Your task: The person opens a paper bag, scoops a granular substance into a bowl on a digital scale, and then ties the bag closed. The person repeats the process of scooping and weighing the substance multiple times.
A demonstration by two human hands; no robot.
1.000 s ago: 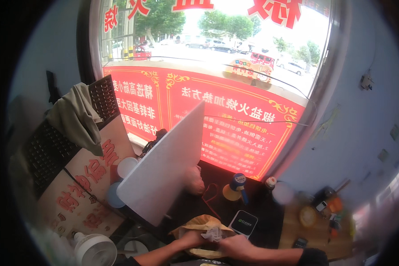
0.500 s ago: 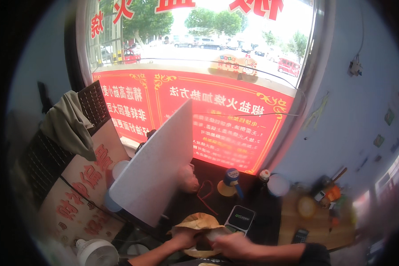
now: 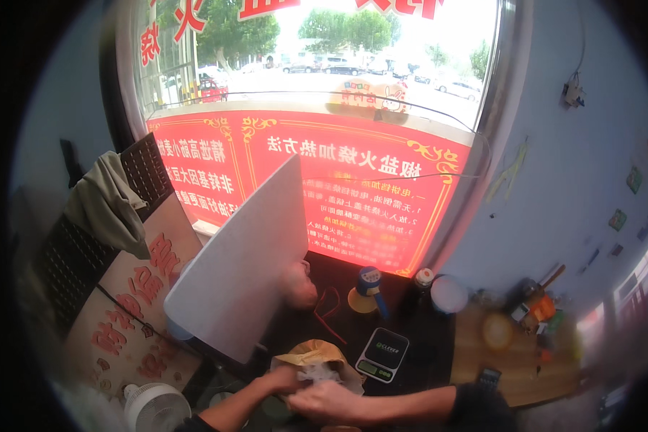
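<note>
In front of me, low in the view, is a tan paper bag (image 3: 311,351) with its mouth spread. Crumpled white, see-through plastic (image 3: 318,373), which looks like a thin bag, shows in that mouth. My left hand (image 3: 284,379) is closed at the left rim of the paper bag. Just right of it, my right hand (image 3: 324,400) has its fingers curled in at the near edge of the white plastic. The fingertips of both hands are partly hidden. Beside the bag, on the right, lies a black-topped kitchen scale (image 3: 384,351) with a lit green display.
A large pale board (image 3: 245,266) stands tilted at left. Behind the bag are a red cord (image 3: 328,317), a blue and yellow megaphone (image 3: 369,289) and a bottle (image 3: 423,281). A wooden table (image 3: 515,360) bears a dark phone (image 3: 489,379). A white fan (image 3: 157,409) stands lower left.
My right hand has moved left, away from the scale, to the bag's near side. My left hand has shifted slightly. White plastic now shows between the hands, and the view has turned slightly right.
</note>
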